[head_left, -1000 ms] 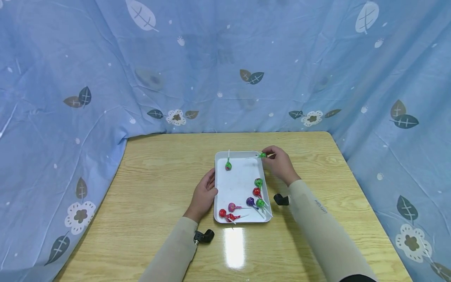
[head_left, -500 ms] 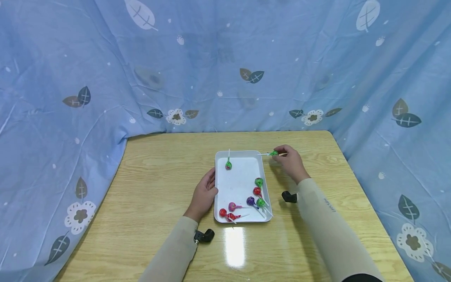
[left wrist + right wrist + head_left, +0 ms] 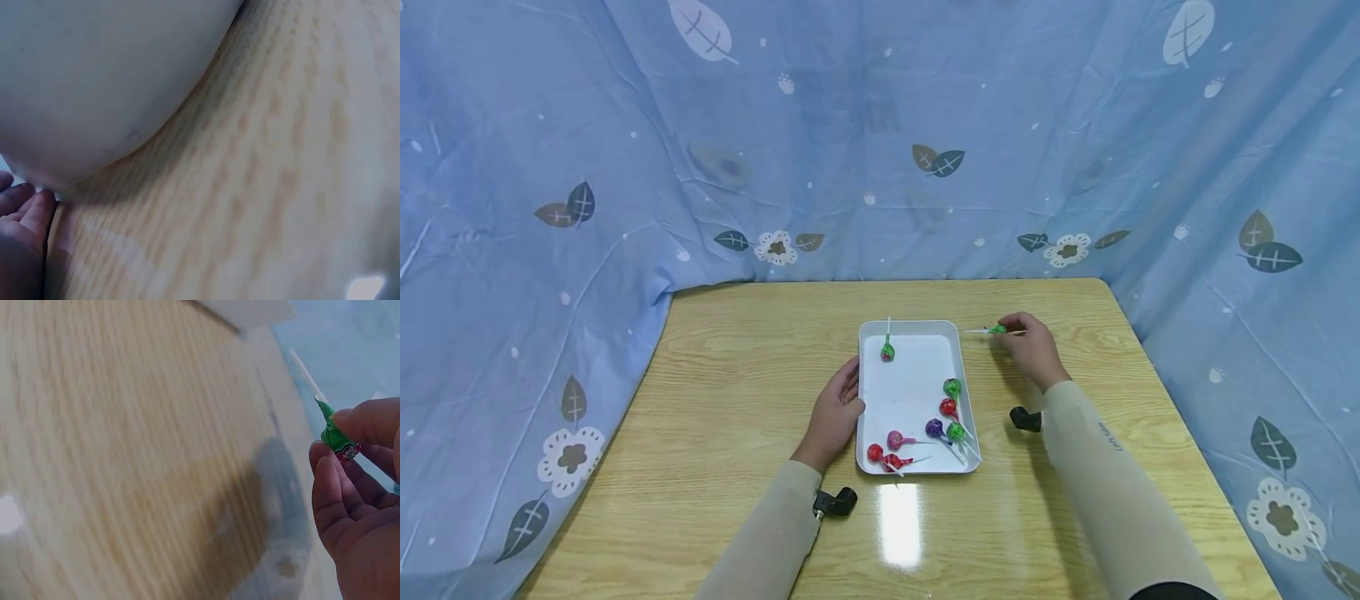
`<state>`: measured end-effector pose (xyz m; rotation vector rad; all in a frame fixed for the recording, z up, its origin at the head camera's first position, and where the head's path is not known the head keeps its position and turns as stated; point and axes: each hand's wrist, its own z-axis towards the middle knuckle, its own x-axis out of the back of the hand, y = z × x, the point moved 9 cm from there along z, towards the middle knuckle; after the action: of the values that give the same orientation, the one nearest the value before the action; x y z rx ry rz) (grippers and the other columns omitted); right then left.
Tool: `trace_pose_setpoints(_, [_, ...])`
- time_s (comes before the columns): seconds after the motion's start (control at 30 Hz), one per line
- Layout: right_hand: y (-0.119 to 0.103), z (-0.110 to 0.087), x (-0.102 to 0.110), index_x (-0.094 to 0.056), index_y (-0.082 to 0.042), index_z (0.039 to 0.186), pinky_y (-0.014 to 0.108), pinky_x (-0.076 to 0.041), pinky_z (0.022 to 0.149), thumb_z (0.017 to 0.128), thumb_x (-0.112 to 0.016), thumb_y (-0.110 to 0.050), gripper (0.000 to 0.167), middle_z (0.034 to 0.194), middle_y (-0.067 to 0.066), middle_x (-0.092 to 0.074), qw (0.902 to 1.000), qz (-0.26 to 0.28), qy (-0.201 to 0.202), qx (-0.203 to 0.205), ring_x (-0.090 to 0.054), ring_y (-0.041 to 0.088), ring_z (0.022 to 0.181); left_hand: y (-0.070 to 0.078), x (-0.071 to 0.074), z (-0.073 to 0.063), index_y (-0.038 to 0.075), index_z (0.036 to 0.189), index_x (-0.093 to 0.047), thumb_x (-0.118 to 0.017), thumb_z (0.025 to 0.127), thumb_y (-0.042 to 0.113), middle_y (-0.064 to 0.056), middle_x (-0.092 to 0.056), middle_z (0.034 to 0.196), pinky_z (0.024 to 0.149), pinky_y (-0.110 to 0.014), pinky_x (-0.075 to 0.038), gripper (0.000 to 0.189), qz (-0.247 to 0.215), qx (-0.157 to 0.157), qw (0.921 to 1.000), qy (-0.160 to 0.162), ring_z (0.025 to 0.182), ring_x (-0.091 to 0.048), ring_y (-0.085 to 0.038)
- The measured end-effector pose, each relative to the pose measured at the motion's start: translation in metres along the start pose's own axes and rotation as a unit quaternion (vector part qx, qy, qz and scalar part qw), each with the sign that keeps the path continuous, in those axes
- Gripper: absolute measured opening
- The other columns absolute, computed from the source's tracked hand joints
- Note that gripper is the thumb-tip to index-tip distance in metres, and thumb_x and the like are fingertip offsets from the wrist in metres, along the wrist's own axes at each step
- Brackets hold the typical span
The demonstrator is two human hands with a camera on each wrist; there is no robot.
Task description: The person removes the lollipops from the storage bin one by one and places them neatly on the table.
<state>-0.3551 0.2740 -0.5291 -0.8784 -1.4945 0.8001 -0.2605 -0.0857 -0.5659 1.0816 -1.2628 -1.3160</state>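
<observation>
A lollipop in a green wrapper [image 3: 997, 329] is pinched between thumb and fingers of my right hand [image 3: 1036, 350], above the table beyond the tray's far right corner. Its white stick points left in the head view; in the right wrist view the green wrapper [image 3: 334, 434] shows between the fingertips. My left hand [image 3: 835, 417] holds the left side of a white tray [image 3: 910, 367], thumb on the rim and fingers against the outer wall. Inside the tray lie several lollipops: a green one [image 3: 887, 352] at the far left, others toward the near and right sides.
The tray stands on a wood-grain table [image 3: 737, 375]. Blue patterned cloth [image 3: 880, 125] hangs behind the table and along both sides. A bright reflection shines on the tabletop just in front of the tray.
My right hand has moved right with the green lollipop, from the tray's far right corner out over the table. The left hand and the tray have stayed in place.
</observation>
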Motion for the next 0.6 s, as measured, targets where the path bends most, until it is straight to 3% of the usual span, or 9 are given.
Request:
trace_pose_setpoints(0.37, [0.015,0.0,0.005,-0.058,0.002,0.148,0.051,-0.053,0.1,0.111,-0.062,-0.018,0.042,0.143,0.023,-0.056,0.9991,-0.021,0.003,-0.037,-0.056,0.04,0.129,-0.002,0.001,-0.003,0.004,0.169,-0.036,-0.05,0.097,-0.009,-0.012,-0.043,0.169,0.12,-0.031,-0.041,0.075,-0.006,0.015,0.9999,0.005,0.152,-0.044,-0.025])
trace_pose_setpoints(0.6, [0.019,0.006,0.005,-0.057,0.004,0.148,0.05,-0.054,0.099,0.112,-0.059,-0.013,0.039,0.141,0.025,-0.055,0.9991,-0.012,0.004,-0.041,-0.059,0.038,0.121,-0.002,0.0,0.0,0.002,0.169,-0.034,-0.048,0.096,-0.01,-0.016,-0.041,0.169,0.12,-0.032,-0.04,0.075,-0.005,-0.003,1.0,0.0,0.153,-0.043,-0.028])
